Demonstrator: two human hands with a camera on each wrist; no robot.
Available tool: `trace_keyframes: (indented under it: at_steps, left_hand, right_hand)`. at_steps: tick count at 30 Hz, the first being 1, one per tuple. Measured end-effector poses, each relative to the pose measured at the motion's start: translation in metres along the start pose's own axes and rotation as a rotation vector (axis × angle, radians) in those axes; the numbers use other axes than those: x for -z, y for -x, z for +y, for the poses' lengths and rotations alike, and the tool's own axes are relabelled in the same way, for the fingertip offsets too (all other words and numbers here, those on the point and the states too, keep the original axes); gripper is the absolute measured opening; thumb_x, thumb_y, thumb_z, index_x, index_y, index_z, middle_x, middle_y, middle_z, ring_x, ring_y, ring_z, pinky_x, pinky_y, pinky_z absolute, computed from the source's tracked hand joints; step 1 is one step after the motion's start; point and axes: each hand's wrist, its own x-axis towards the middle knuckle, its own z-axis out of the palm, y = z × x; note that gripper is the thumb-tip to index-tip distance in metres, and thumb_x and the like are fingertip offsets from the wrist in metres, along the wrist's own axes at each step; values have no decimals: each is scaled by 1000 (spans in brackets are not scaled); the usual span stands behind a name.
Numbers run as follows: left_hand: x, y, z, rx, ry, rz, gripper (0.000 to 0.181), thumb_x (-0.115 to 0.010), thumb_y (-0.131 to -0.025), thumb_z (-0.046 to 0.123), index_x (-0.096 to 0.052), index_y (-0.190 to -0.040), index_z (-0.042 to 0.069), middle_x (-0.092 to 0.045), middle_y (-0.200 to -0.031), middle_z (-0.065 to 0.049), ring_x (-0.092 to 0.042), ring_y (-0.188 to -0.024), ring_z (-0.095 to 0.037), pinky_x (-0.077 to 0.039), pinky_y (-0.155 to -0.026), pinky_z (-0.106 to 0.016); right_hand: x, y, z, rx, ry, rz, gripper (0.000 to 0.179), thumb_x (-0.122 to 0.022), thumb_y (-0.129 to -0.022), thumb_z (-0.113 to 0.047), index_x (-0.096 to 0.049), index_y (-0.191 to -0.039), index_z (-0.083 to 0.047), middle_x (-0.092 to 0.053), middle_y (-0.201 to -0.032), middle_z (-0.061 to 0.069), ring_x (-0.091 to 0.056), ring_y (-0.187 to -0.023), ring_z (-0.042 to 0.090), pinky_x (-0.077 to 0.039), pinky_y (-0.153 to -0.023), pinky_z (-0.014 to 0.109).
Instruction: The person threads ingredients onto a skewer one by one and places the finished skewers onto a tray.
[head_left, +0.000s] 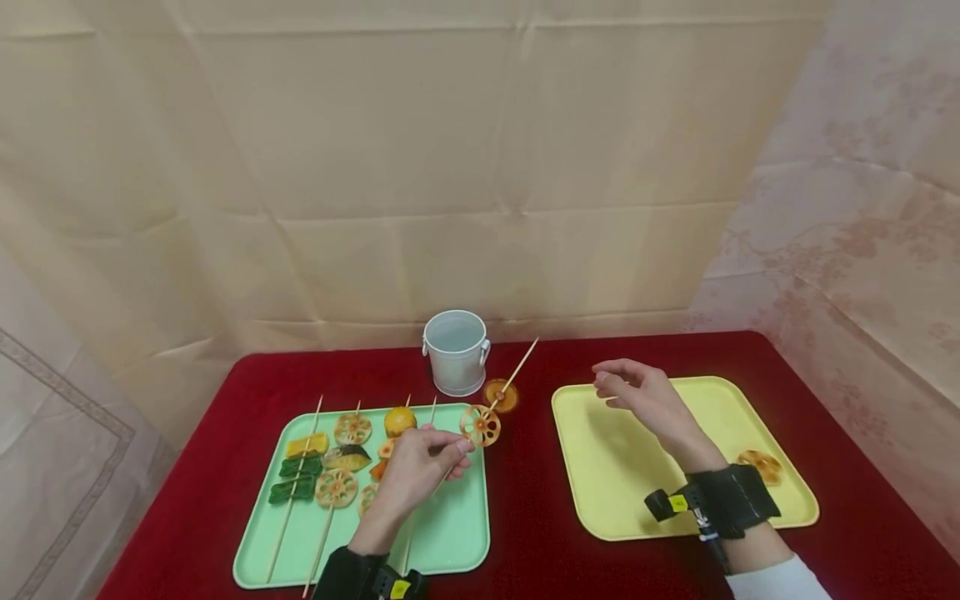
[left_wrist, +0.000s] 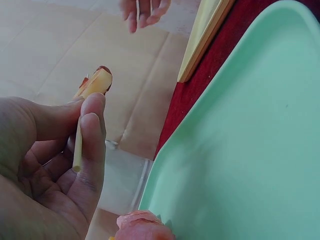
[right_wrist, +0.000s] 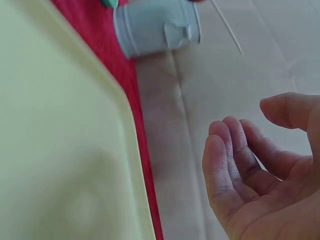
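Note:
My left hand [head_left: 420, 467], above the green tray's right half, pinches a wooden skewer [head_left: 527, 355] between thumb and fingers. Just past the fingertips sits a lotus root slice [head_left: 480, 426] on the skewer, and a round amber slice [head_left: 506, 398] overlaps the shaft higher up. The skewer tilts up to the right, its blunt end [left_wrist: 77, 162] poking out below the fingers in the left wrist view. Over the yellow tray [head_left: 622, 467] hangs my right hand [head_left: 648, 400], fingers loosely bent, holding nothing. Another lotus root slice [head_left: 761, 467] lies at that tray's right side.
Several loaded skewers lie on the green tray [head_left: 251, 550], among them one with yellow and green pieces [head_left: 300, 467] and one with lotus slices [head_left: 337, 488]. A white bucket [head_left: 456, 367] stands behind it on the red cloth [head_left: 525, 517], near the curtain.

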Motion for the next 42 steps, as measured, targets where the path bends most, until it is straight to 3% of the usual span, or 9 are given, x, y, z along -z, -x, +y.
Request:
trace_keyframes:
  at_steps: [9, 14, 24, 28, 31, 34, 37, 40, 42]
  left_hand:
    - [-2, -1, -3, -28, -9, -4, 14, -73, -97, 10, -80, -93, -2, -72, -68, -2, -68, -59, -11, -24, -123, -53]
    - [-2, -3, -3, -42, -38, -8, 13, -73, -97, 10, -81, -93, 0, -71, -67, -1, -68, -59, -11, -21, -124, -54]
    - [-3, -2, -5, -25, -28, -5, 13, -73, -97, 11, -81, -93, 1, -72, -68, -1, -69, -60, -12, -22, -124, -52]
    - [-3, -1, -5, -15, -23, 0, 14, -74, -97, 12, -81, -93, 1, -72, -68, -2, -68, -59, -11, -26, -122, -51]
    - [-2, 0, -5, -4, -23, 4, 14, -74, -97, 12, -81, -93, 1, -72, -69, -2, -68, -59, -11, -29, -121, -50]
    - [-2, 0, -5, 1, -23, 8, 14, -74, -97, 12, -81, -94, 0, -72, -70, -2, -68, -60, -11, -43, -112, -45]
    - [0, 1, -5, 2, -16, 12, 14, -73, -97, 11, -80, -95, -2, -73, -71, -4, -68, -61, -12, -59, -89, -35]
    - [2, 0, -6, 11, -2, 16, 15, -73, -97, 10, -79, -96, -4, -73, -73, -6, -69, -62, -14, -60, -67, -27]
    - [3, 0, -6, 16, 4, 21, 15, -73, -97, 10, -79, -96, -4, -73, -73, -7, -69, -62, -14, -59, -62, -25]
  right_hand:
    - [57, 19, 21, 18, 270, 44, 42, -60, -107, -25, -57, -135, 6, -67, -118, 25, -69, -102, 35, -57, -79, 20]
    - [90, 29, 35, 20, 396, 59, 47, -59, -107, -29, -55, -137, 6, -66, -115, 23, -69, -94, 26, -56, -75, 21]
    - [140, 48, 59, -33, 664, -56, 35, -70, -100, -22, -66, -121, 6, -72, -108, 20, -69, -93, 34, -54, -68, 32]
    - [154, 57, 66, -54, 726, -117, 33, -75, -96, -23, -69, -116, 3, -73, -104, 14, -67, -87, 20, -53, -67, 29]
    - [160, 63, 72, -16, 731, -161, 32, -76, -94, -21, -69, -114, 3, -73, -104, 13, -63, -82, 6, -52, -67, 27]
    - [164, 67, 77, -5, 701, -209, 39, -77, -93, -21, -66, -118, 7, -72, -96, 9, -59, -80, 0, -51, -66, 26]
    - [165, 68, 81, -23, 702, -245, 48, -79, -93, -24, -63, -123, 10, -70, -95, 5, -61, -86, 9, -51, -68, 26]
    - [167, 67, 83, -33, 738, -262, 52, -83, -89, -26, -64, -122, 10, -68, -98, 6, -59, -89, 18, -51, -69, 26]
    - [168, 66, 83, -27, 766, -265, 51, -86, -86, -25, -66, -119, 9, -67, -105, 9, -57, -89, 21, -51, -70, 27]
